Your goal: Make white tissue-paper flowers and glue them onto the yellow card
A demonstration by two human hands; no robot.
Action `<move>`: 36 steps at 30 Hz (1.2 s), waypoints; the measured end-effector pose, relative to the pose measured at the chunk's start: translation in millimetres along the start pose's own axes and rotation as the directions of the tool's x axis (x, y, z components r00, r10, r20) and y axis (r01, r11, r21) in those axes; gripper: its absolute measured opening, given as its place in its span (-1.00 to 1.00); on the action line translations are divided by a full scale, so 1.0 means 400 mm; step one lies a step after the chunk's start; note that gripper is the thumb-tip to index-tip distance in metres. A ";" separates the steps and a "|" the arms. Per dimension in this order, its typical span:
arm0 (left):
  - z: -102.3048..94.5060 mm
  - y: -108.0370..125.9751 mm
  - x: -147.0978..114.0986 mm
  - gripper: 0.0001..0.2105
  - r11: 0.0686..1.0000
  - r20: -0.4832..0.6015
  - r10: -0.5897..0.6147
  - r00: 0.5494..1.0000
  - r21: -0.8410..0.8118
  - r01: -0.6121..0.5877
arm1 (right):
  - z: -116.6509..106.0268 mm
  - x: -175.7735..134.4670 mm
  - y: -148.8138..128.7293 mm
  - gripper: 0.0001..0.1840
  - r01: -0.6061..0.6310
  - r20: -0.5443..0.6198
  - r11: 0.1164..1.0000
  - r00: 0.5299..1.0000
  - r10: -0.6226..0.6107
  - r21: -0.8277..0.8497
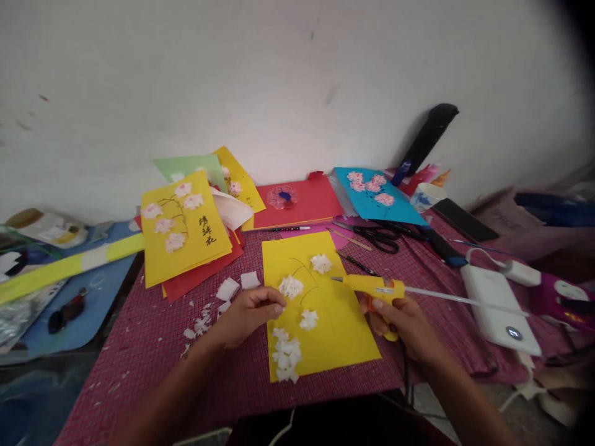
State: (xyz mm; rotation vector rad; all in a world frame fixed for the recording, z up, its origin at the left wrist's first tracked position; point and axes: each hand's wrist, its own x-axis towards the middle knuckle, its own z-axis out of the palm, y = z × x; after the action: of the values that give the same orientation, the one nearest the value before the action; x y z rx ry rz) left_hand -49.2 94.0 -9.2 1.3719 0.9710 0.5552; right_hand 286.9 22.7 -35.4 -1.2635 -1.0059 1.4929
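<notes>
The right grip is wrapped round the handle of a yellow plastic glue gun, a translucent stick jutting from its back. The left grip is narrow, fingertips near the thumb; I cannot tell whether it pinches anything. Between both grips lies smooth yellow paper bearing ruffled white flowers, one just beside the left fingertips. Beyond the grips, a scalloped clear dish contains something blue and red; beyond the right grip sits a blue-patterned cup, contents hidden.
</notes>
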 end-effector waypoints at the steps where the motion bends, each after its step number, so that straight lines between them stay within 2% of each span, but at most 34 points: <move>1: 0.004 0.016 0.008 -0.80 0.993 0.025 0.044 0.999 0.110 -0.046 | -0.002 0.001 0.002 -0.59 0.003 0.003 1.000 1.000 -0.003 -0.002; 3: 0.017 0.050 0.035 -0.81 0.951 0.095 0.078 0.992 0.291 -0.103 | -0.007 0.002 0.005 -0.60 0.008 0.003 1.000 1.000 -0.008 0.002; 5: 0.035 0.078 0.071 -0.81 0.913 0.148 0.084 0.985 0.384 -0.136 | -0.010 0.002 0.006 -0.60 0.016 -0.007 1.000 1.000 -0.016 0.022; 10: 0.077 0.108 0.157 -0.80 0.805 0.217 -0.022 0.976 0.583 -0.111 | -0.014 0.000 -0.002 -0.61 0.039 -0.062 0.993 0.998 -0.032 0.108; 15: 0.092 0.113 0.191 -0.79 0.654 0.405 -0.013 0.914 0.695 -0.299 | -0.018 -0.001 0.000 -0.61 0.043 -0.087 0.996 0.996 -0.036 0.077; 18: 0.094 0.111 0.194 -0.78 0.586 0.466 -0.003 0.885 0.717 -0.376 | -0.019 -0.001 0.002 -0.60 0.034 -0.076 0.997 0.997 -0.030 0.062; 22: 0.095 0.102 0.191 -0.77 0.567 0.468 -0.015 0.884 0.732 -0.378 | -0.019 -0.001 0.005 -0.61 0.041 -0.067 0.997 0.997 -0.036 0.066; 26: 0.096 0.096 0.186 -0.77 0.566 0.423 -0.045 0.905 0.757 -0.326 | -0.019 -0.002 0.010 -0.61 0.029 -0.063 0.998 0.998 -0.026 0.053; 31: 0.104 0.096 0.177 -0.77 0.615 0.351 -0.079 0.933 0.754 -0.232 | -0.018 -0.002 0.010 -0.62 0.040 -0.062 0.998 0.997 -0.037 0.049; 36: 0.114 0.098 0.167 -0.77 0.640 0.325 -0.073 0.943 0.741 -0.205 | -0.017 -0.001 0.010 -0.62 0.038 -0.056 0.999 0.998 -0.036 0.035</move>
State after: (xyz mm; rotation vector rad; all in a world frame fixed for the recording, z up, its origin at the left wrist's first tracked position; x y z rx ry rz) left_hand 31.4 129.6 8.6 2.1991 0.9080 -0.0992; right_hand 293.3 21.4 -40.2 -1.2475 -0.9570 1.4348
